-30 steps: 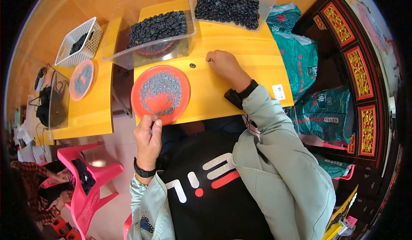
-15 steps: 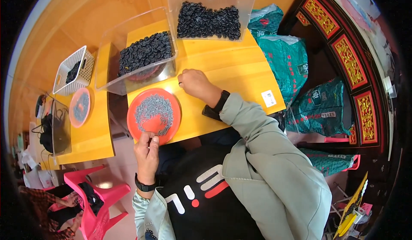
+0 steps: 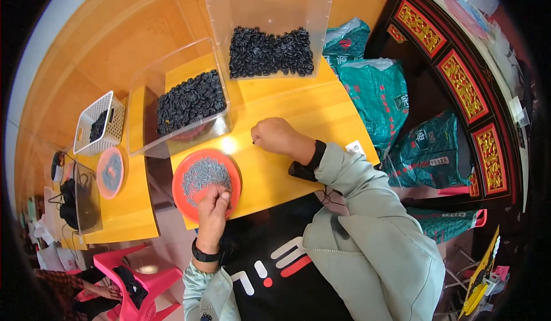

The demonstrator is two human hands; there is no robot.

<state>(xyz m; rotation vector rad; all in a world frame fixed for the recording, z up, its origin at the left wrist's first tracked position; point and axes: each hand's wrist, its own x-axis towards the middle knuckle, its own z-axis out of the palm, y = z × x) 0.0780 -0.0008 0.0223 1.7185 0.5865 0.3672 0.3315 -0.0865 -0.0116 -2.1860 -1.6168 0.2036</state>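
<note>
Head view.
Left hand (image 3: 213, 206): over the near right part of a red plate (image 3: 179, 192), hiding some of its rim; thumb pressed against forefinger; whether anything is pinched between cannot be told.
Grey pieces (image 3: 204, 174): small, slender, heaped on the red plate, just beyond the left hand.
Right hand (image 3: 278, 136): above the yellow table (image 3: 270, 186), right of the plate; fingers curled together, pinching a small dark piece (image 3: 253, 143), mostly hidden.
Black case (image 3: 301, 171): beside the right wrist, near the table's front edge.
Clear bin (image 3: 172, 144), one: behind the plate, closing off that side; black pieces (image 3: 195, 100) inside.
Upright clear bin (image 3: 267, 6), one: farther back, more black pieces within.
Side table, left: white basket (image 3: 117, 117); pink plate (image 3: 104, 186) of grey bits.
Right: green bags (image 3: 376, 100), against a dark carved cabinet (image 3: 464, 85).
Lower left: pink chair (image 3: 150, 281).
</note>
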